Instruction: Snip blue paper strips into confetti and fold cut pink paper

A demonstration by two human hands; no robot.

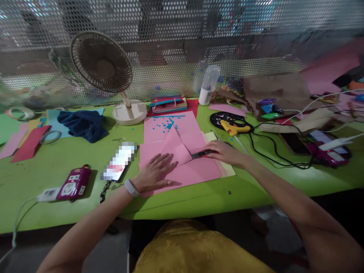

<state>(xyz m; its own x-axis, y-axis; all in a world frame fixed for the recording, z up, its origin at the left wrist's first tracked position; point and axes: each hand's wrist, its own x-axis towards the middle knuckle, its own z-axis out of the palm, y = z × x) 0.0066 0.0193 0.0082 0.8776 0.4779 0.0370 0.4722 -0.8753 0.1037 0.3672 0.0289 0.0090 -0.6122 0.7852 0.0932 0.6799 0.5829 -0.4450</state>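
Sheets of pink paper [196,172] lie in front of me on the green table. My left hand [155,172] rests flat on the pink paper with its fingers spread. In my right hand [223,151] is a red and black utility knife [203,153], and its tip is at the edge of a folded pink paper flap [176,148]. The flap rises to a point between my hands. Pale yellow sheets [227,169] stick out from under the pink ones at the right. Behind the flap, small blue paper bits [170,124] are scattered on pink paper.
A fan [129,112] and a white bottle [209,85] stand at the back by a perforated metal screen. To the left are a phone [121,161], a purple power strip [74,183] and a dark blue cloth [85,123]. A yellow glue gun [234,128] and black cables lie to the right.
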